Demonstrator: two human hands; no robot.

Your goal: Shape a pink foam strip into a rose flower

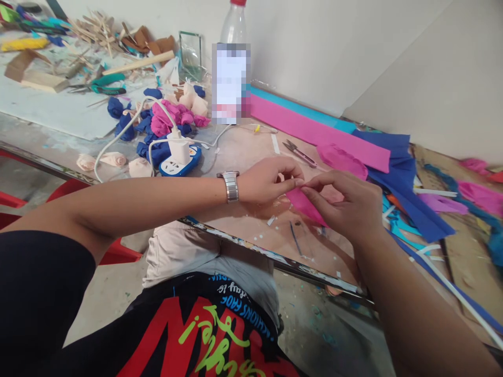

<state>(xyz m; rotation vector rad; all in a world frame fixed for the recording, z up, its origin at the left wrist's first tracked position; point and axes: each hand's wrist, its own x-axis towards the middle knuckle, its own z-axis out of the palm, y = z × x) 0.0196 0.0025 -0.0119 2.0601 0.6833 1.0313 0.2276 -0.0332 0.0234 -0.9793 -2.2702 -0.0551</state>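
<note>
Over the table's front part, a pink strip of crepe paper hangs between my two hands. My left hand, with a metal watch at the wrist, pinches its upper edge. Thumb and forefinger of my right hand close on the same edge, their tips nearly touching the left ones. The strip slants down toward the tabletop behind the right thumb, which hides part of it. Just beyond the hands lie small thread snips and a loose pink crepe piece.
Long pink and dark blue crepe sheets lie to the right. A power strip with a white cable, rolled paper flowers, a propped phone and a bottle stand beyond my left arm. Pliers lie farther left.
</note>
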